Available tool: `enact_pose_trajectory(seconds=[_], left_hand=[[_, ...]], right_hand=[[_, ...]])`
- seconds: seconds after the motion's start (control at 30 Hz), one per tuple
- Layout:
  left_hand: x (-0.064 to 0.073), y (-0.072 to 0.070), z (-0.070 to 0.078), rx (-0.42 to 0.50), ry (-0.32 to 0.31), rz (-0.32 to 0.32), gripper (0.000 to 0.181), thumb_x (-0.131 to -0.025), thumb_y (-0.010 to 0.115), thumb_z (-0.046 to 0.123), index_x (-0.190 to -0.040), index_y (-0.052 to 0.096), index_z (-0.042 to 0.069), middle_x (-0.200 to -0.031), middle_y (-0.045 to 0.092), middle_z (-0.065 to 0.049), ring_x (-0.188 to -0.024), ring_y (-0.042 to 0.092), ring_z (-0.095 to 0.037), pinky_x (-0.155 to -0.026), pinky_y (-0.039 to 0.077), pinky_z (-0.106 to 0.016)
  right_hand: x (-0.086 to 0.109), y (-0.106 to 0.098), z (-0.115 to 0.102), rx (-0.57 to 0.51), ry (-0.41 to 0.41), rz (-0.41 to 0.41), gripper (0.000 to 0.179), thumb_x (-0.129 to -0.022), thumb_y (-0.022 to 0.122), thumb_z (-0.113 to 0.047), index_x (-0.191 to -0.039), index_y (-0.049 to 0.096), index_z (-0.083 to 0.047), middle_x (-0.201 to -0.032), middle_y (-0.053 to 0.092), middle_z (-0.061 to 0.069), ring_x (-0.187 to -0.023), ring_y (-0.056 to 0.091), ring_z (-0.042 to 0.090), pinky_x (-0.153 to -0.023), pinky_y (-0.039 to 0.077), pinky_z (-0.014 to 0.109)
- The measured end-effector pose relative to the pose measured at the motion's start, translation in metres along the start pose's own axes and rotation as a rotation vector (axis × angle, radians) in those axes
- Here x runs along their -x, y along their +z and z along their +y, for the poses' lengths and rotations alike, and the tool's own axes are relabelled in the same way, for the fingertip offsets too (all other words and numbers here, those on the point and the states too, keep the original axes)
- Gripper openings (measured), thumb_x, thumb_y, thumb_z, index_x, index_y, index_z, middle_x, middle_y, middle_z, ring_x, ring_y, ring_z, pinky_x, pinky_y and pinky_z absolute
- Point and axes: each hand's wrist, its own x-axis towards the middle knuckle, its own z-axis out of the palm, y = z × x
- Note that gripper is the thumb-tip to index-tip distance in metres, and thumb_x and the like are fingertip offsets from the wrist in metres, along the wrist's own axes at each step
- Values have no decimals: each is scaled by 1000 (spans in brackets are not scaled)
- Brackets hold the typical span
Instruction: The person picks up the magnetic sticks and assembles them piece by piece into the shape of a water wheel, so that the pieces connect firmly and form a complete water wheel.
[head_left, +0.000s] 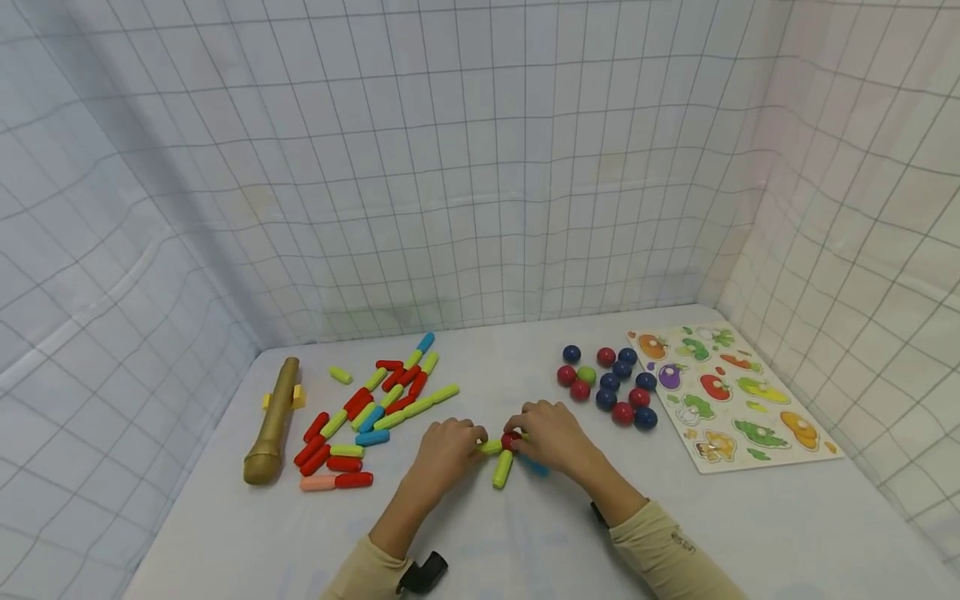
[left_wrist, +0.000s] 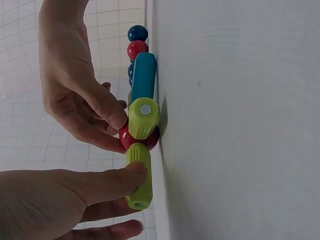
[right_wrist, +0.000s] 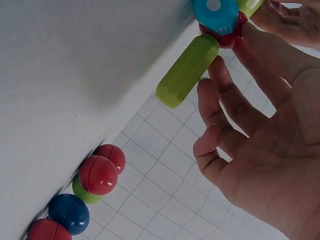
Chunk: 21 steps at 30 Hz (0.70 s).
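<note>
A red ball (head_left: pixel 511 440) sits low over the white table between both hands, with several short sticks joined around it. My left hand (head_left: pixel 447 454) pinches a lime-green stick (left_wrist: pixel 140 175) pointing left from the ball, thumb along its side. My right hand (head_left: pixel 553 437) grips the red ball between thumb and fingers, its other fingers loosely bent. Toward me points another green stick (head_left: pixel 503 469), and a blue stick (head_left: pixel 534 467) angles off to the right, partly under my right hand. A further green stick (right_wrist: pixel 187 70) reaches out beside the right fingertips in the right wrist view.
Several red, green and blue sticks (head_left: pixel 360 404) lie on the left. Past them is a gold-brown club-shaped object (head_left: pixel 273 421) against yellow blocks (head_left: pixel 298 397). Blue, red and green balls (head_left: pixel 609 382) cluster at right beside a vegetable puzzle board (head_left: pixel 738 400). Gridded cloth walls (head_left: pixel 495 167) enclose the table.
</note>
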Motion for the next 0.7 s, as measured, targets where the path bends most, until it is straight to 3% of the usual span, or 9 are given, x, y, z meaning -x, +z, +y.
enact_pose_trajectory(seconds=[0.13, 0.3, 0.4, 0.5, 0.57, 0.7], left_hand=[[1, -2, 1, 3, 8, -17, 19, -80, 79, 28, -95, 76, 16, -82, 71, 2, -71, 61, -15, -67, 50, -32], [1, -10, -10, 131, -47, -121, 25, -83, 76, 33, -99, 76, 14, -85, 73, 2, -75, 63, -13, -71, 53, -32], [6, -20, -31, 176, -149, -117, 16, -86, 73, 26, -97, 75, 15, -89, 73, 0, -78, 63, -14, -71, 54, -32], [16, -32, -60, 138, -264, -69, 8, -85, 74, 13, -94, 74, 12, -94, 73, -5, -80, 64, -19, -67, 55, -35], [24, -39, -79, 97, -347, -88, 13, -84, 73, 6, -96, 72, 9, -99, 72, -9, -82, 64, -24, -66, 55, -40], [32, -48, -107, 86, -477, -191, 22, -82, 74, 5, -104, 70, 4, -100, 68, -14, -83, 60, -28, -66, 53, -44]], right_hand=[[1, 1, 0, 21, -13, 11, 24, -82, 77, -33, -104, 76, -23, -86, 66, -2, -77, 56, 16, -67, 44, 33], [0, 1, -1, 46, -38, 31, 20, -83, 77, -28, -102, 78, -21, -91, 69, -2, -80, 56, 17, -68, 44, 32], [1, 1, -2, 45, -73, 27, 17, -84, 76, -22, -101, 78, -20, -93, 71, -2, -79, 56, 16, -66, 45, 29], [1, 1, -3, 32, -92, 14, 18, -84, 75, -18, -102, 78, -19, -95, 71, -1, -81, 57, 16, -67, 46, 28], [1, 1, -2, 24, -89, 8, 23, -85, 75, -18, -107, 76, -18, -96, 72, -2, -84, 57, 17, -69, 46, 29], [1, 0, -1, 7, -58, 5, 26, -85, 75, -19, -111, 72, -19, -94, 71, -3, -85, 55, 16, -72, 47, 30]])
